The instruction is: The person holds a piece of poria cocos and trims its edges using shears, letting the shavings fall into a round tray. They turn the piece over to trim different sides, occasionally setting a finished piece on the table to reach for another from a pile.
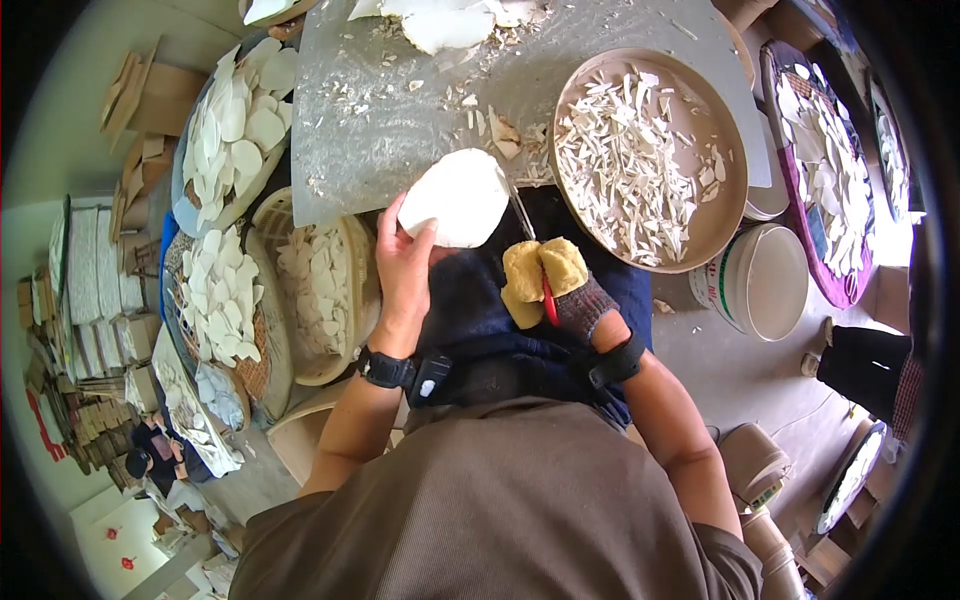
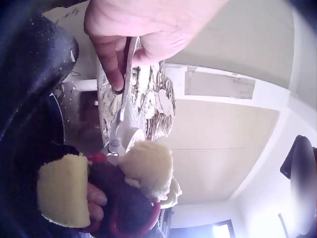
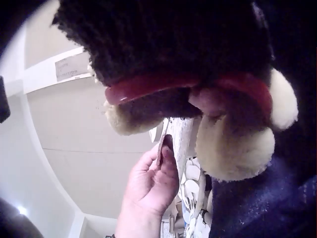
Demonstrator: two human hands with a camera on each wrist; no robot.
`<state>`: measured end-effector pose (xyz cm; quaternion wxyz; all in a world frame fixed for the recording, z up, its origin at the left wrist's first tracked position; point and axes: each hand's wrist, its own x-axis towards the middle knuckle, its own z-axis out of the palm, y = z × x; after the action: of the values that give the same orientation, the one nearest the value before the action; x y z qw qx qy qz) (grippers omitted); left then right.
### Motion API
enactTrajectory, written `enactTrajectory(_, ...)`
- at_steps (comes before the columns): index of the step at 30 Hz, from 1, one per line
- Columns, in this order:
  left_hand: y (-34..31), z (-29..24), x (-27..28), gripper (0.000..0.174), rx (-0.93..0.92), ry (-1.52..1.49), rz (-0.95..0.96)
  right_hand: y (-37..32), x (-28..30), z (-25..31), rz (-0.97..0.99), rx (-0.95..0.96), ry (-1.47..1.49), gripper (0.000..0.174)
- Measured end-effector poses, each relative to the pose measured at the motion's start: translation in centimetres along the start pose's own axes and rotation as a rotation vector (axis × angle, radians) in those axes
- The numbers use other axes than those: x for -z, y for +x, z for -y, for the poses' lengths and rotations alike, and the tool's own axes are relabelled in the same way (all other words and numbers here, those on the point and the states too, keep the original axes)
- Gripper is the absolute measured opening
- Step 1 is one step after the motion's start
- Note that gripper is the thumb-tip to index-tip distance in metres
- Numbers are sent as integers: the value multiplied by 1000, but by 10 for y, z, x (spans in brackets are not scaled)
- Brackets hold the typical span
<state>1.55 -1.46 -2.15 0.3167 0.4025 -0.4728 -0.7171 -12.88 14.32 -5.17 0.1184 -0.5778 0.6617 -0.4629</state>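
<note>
In the head view my bare left hand (image 1: pixel 403 275) pinches a thin, roundish white slice (image 1: pixel 455 200) between thumb and fingers, over my lap at the table edge. My right hand (image 1: pixel 583 305), in a dark knitted glove, grips red-handled scissors (image 1: pixel 549 304). Thick yellow foam pads (image 1: pixel 561 266) wrap its fingers. The blades point up toward the slice's right edge, right beside it. From the left wrist the slice (image 2: pixel 130 79) shows edge-on, with the scissors' pivot (image 2: pixel 115 144) just below it. The right wrist view has the red handle loops (image 3: pixel 148 87) around the gloved fingers.
A round tray (image 1: pixel 735 190) of white strips sits at the right of the metal table (image 1: pixel 350 130), where scraps and larger white pieces lie. Left of my lap stands a basket (image 1: pixel 355 265) of white pieces. A white bucket (image 1: pixel 775 285) is at the right; another person's leg (image 1: pixel 860 365) shows beyond.
</note>
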Motion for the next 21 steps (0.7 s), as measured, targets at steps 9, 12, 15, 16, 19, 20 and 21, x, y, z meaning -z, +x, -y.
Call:
enactTrajectory(9, 0, -14, -9, 58, 56, 122, 122, 1, 0, -3, 24, -22, 50, 14)
enactTrajectory(12, -6, -13, -13, 59, 84, 93, 129, -7, -16, -20, 6, -139, 140, 16)
enactTrajectory(15, -14, -10, -21, 60, 49, 44, 62, -19, -45, -40, 9, -289, 403, 19)
enactTrajectory(16, -15, -10, -23, 60, 28, 27, 35, -24, -52, -47, 12, -288, 375, 19)
enactTrajectory(19, -16, -8, -23, 59, 23, 26, 48, -28, -55, -50, 15, -230, 281, 21)
enactTrajectory(20, -16, -8, -23, 60, 26, 25, 56, -27, -54, -49, 24, -217, 267, 21)
enactTrajectory(21, -17, -8, -23, 60, 28, 25, 65, -26, -53, -48, 32, -203, 253, 21)
